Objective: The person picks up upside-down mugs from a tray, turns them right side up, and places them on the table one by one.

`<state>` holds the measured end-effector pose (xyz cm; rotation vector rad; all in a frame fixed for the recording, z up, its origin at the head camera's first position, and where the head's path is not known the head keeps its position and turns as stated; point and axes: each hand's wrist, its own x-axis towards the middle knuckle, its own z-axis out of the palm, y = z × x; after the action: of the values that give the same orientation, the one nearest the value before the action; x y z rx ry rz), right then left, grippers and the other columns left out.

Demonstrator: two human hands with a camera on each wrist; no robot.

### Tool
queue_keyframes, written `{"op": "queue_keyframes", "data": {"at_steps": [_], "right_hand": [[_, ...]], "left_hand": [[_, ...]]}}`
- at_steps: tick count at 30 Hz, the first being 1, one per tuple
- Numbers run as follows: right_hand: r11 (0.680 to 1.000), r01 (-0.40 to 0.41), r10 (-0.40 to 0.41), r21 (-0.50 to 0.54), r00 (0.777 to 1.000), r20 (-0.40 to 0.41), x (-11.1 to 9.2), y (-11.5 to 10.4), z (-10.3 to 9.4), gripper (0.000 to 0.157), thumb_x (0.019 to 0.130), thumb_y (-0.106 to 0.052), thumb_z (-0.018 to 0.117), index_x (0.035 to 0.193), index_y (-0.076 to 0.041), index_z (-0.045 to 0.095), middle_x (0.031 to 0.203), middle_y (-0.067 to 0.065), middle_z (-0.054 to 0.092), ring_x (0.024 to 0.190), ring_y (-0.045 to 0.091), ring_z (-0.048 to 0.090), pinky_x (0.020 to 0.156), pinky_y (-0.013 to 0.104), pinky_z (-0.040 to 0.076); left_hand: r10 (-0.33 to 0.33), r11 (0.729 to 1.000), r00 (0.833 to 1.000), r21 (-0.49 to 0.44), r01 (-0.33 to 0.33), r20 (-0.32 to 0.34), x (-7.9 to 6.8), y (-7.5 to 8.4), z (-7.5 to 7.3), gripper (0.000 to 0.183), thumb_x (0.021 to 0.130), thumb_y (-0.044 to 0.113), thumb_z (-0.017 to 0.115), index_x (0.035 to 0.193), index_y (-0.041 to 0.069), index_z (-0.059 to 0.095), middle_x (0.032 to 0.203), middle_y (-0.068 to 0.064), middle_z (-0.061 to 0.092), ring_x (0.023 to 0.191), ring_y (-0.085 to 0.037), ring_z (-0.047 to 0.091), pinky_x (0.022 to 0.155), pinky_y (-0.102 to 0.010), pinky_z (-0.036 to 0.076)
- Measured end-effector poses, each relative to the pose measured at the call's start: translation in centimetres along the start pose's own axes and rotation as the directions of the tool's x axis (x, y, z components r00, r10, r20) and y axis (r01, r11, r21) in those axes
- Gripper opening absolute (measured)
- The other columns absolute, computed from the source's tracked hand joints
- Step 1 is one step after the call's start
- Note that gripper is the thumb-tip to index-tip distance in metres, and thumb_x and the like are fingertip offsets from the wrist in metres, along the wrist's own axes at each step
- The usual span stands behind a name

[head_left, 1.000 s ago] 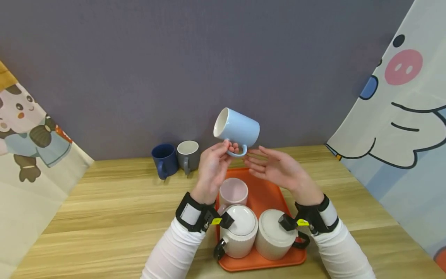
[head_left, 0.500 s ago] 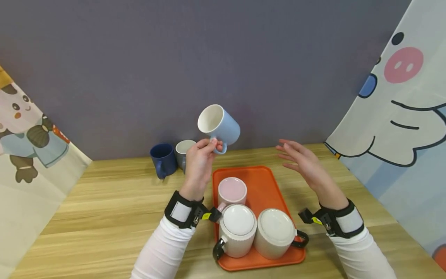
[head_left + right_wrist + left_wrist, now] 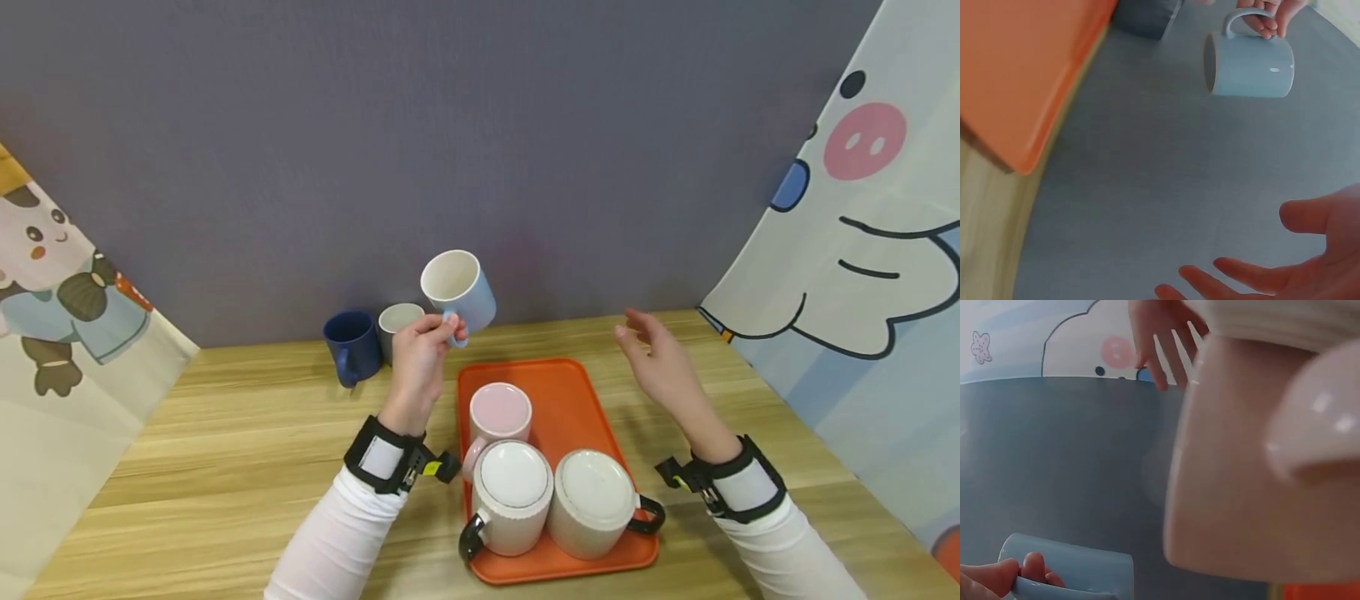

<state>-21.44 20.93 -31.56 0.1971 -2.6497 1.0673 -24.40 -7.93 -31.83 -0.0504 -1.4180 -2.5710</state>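
Observation:
My left hand [image 3: 420,360] pinches the handle of a light blue mug [image 3: 474,302], holding it in the air above the back of the table. The mug leans with its white inside facing up and toward me. In the right wrist view the same blue mug [image 3: 1254,65] hangs from the fingers by its handle. My right hand [image 3: 663,367] is off to the right, over the table beyond the tray, fingers spread and relaxed with nothing in them. An orange tray [image 3: 558,387] lies between my arms. Upside down on it are a pink mug [image 3: 501,410] and two white mugs [image 3: 512,496] with black handles.
A navy mug [image 3: 352,343] and a grey mug [image 3: 390,329] with a white inside stand upright at the table's back left, close to the grey wall [image 3: 480,150]. The left hand partly covers the grey one. Cartoon curtains [image 3: 847,267] hang at both sides.
The left hand has carried the blue mug leftward and tipped its mouth more upward, lowering it lately. The right hand has drawn away from the mug to the right.

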Motion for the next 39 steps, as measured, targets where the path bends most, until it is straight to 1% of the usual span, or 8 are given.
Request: {"op": "queue_keyframes", "data": {"at_steps": [4, 10, 15, 19, 26, 32, 39], "right_hand": [[0.997, 0.036, -0.038, -0.073, 0.999, -0.025, -0.2, 0.9, 0.7, 0.057, 0.101, -0.033, 0.043, 0.14, 0.008, 0.036, 0.14, 0.031, 0.04, 0.126, 0.049, 0.039, 0.102, 0.061, 0.033], [0.986, 0.075, -0.082, -0.148, 0.996, -0.037, -0.6, 2.4, 1.5, 0.057, 0.099, -0.028, 0.048, 0.14, 0.009, 0.034, 0.138, 0.036, 0.039, 0.125, 0.053, 0.037, 0.1, 0.065, 0.031], [0.98, 0.064, -0.071, -0.189, 0.997, -0.032, -1.2, 3.4, 1.8, 0.059, 0.099, -0.03, 0.048, 0.14, 0.009, 0.033, 0.135, 0.041, 0.037, 0.123, 0.059, 0.033, 0.099, 0.068, 0.029], [0.974, 0.057, -0.063, -0.219, 0.998, -0.021, -1.5, 4.1, 1.9, 0.059, 0.099, -0.03, 0.049, 0.139, 0.01, 0.034, 0.136, 0.041, 0.035, 0.123, 0.061, 0.029, 0.099, 0.069, 0.027], [0.952, 0.108, -0.127, -0.286, 0.991, -0.049, -2.0, 5.3, 2.1, 0.055, 0.096, -0.025, 0.054, 0.133, 0.013, 0.041, 0.13, 0.041, 0.041, 0.12, 0.059, 0.033, 0.1, 0.067, 0.023], [0.949, 0.088, -0.107, -0.303, 0.993, -0.045, -2.4, 5.9, 1.8, 0.052, 0.096, -0.023, 0.054, 0.132, 0.013, 0.042, 0.128, 0.043, 0.041, 0.12, 0.059, 0.033, 0.099, 0.067, 0.022], [0.943, 0.086, -0.099, -0.322, 0.995, -0.026, -3.0, 6.8, 1.7, 0.052, 0.096, -0.022, 0.054, 0.13, 0.015, 0.042, 0.125, 0.046, 0.04, 0.117, 0.061, 0.033, 0.098, 0.068, 0.021]], "left_hand": [[-0.018, 1.0, 1.0, 0.019, 0.018, -0.009, 0.3, -0.9, -0.6, 0.025, 0.087, -0.01, 0.058, 0.066, 0.004, 0.06, 0.064, -0.003, 0.063, 0.056, -0.014, 0.058, 0.063, -0.022, 0.048], [-0.046, 0.999, 0.998, 0.024, 0.048, -0.053, 0.9, -2.0, -1.3, 0.025, 0.085, -0.012, 0.058, 0.065, 0.003, 0.059, 0.061, -0.002, 0.063, 0.053, -0.013, 0.058, 0.06, -0.022, 0.049], [-0.054, 0.997, 0.996, 0.05, 0.057, -0.067, 1.3, -2.6, -1.7, 0.022, 0.085, -0.011, 0.058, 0.068, 0.003, 0.059, 0.062, -0.001, 0.063, 0.054, -0.011, 0.059, 0.06, -0.021, 0.048], [-0.051, 0.995, 0.996, 0.079, 0.058, -0.078, 1.6, -3.0, -2.0, 0.018, 0.085, -0.009, 0.059, 0.07, 0.001, 0.06, 0.062, 0.0, 0.063, 0.054, -0.011, 0.059, 0.06, -0.021, 0.047], [-0.072, 0.992, 0.99, 0.097, 0.084, -0.12, 2.1, -3.8, -2.2, 0.021, 0.084, -0.009, 0.06, 0.068, 0.003, 0.057, 0.06, 0.001, 0.063, 0.051, -0.009, 0.058, 0.058, -0.02, 0.046], [-0.073, 0.989, 0.987, 0.119, 0.091, -0.146, 2.6, -4.4, -2.4, 0.021, 0.084, -0.008, 0.061, 0.067, 0.003, 0.058, 0.059, 0.002, 0.063, 0.05, -0.009, 0.058, 0.058, -0.02, 0.045], [-0.079, 0.983, 0.979, 0.148, 0.108, -0.19, 3.2, -5.7, -2.8, 0.021, 0.082, -0.008, 0.063, 0.066, 0.003, 0.058, 0.055, 0.002, 0.06, 0.05, -0.01, 0.059, 0.055, -0.021, 0.045]]}}
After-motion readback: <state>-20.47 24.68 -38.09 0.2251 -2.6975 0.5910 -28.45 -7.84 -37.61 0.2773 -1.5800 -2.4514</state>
